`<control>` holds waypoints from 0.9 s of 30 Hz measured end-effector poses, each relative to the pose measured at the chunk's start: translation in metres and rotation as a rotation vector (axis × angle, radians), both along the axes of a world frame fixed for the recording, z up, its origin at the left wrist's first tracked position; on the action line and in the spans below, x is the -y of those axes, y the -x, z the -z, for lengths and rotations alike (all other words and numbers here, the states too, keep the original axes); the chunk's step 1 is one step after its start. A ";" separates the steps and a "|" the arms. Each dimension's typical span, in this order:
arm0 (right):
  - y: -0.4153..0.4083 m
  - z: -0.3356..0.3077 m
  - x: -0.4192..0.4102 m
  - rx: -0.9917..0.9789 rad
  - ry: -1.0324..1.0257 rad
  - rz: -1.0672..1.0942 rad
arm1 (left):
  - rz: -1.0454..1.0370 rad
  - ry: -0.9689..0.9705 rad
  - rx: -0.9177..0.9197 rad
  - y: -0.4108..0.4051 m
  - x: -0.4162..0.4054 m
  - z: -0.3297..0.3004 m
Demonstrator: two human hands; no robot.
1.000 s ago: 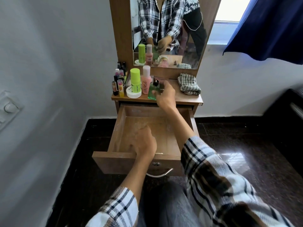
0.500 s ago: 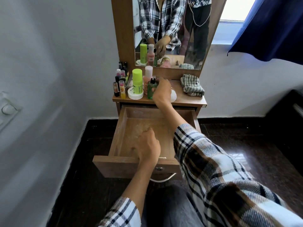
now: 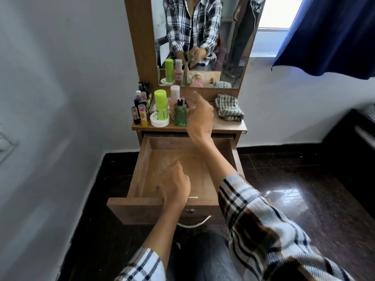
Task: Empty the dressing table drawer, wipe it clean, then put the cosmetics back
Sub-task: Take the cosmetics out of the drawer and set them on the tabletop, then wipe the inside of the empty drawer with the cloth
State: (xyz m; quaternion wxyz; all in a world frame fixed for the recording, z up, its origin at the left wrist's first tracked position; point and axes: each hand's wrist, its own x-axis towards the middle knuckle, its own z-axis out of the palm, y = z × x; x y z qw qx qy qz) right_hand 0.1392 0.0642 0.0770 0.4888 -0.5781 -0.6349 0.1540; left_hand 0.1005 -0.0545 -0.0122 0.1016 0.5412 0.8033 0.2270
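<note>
Drawer (image 3: 178, 179) pulled out below the desk (image 3: 227, 126), nothing in it, floor dusty. Bottles (image 3: 161, 106) stand grouped on the desk's left; cloth (image 3: 229, 107) lies at its right. Right hand (image 3: 199, 116) hangs beside the green bottle (image 3: 180, 115), fingers loose, holding nothing. Left hand (image 3: 175, 186) rests loosely curled inside the drawer, holding nothing. Judgement: emptying done; wiping next, which calls for taking the cloth.

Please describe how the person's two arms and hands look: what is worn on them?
Both hands are bare: left hand, right hand. No rings, watch or gloves are visible. Each arm wears a plaid shirt sleeve in white, black and brown, pushed up so the forearms are uncovered: left sleeve, right sleeve.
</note>
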 end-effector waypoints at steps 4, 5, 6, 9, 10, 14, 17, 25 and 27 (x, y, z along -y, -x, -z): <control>-0.046 -0.009 -0.003 -0.125 -0.067 -0.003 | 0.011 -0.007 -0.002 -0.001 0.001 0.000; -0.059 -0.009 -0.008 -0.100 -0.053 0.029 | 0.015 -0.019 0.009 0.000 0.001 0.000; -0.072 -0.008 -0.013 -0.047 -0.025 0.062 | 0.016 -0.033 0.028 0.000 0.000 0.000; -0.106 0.000 -0.035 0.131 0.121 0.105 | -0.010 -0.102 0.104 -0.005 -0.007 -0.004; -0.113 0.003 -0.041 0.172 0.168 0.103 | -0.001 -0.136 0.135 -0.010 -0.011 -0.007; -0.132 0.013 -0.062 0.272 0.295 0.038 | 0.164 -0.292 0.269 -0.045 -0.045 -0.027; -0.136 0.021 -0.070 0.327 0.306 -0.013 | 0.236 -0.375 0.340 -0.070 -0.079 -0.045; -0.141 0.036 -0.084 0.366 0.137 0.102 | 0.088 -0.263 0.610 -0.086 -0.142 -0.055; -0.145 0.036 -0.083 0.184 0.133 0.139 | 0.080 -0.249 0.670 -0.087 -0.145 -0.053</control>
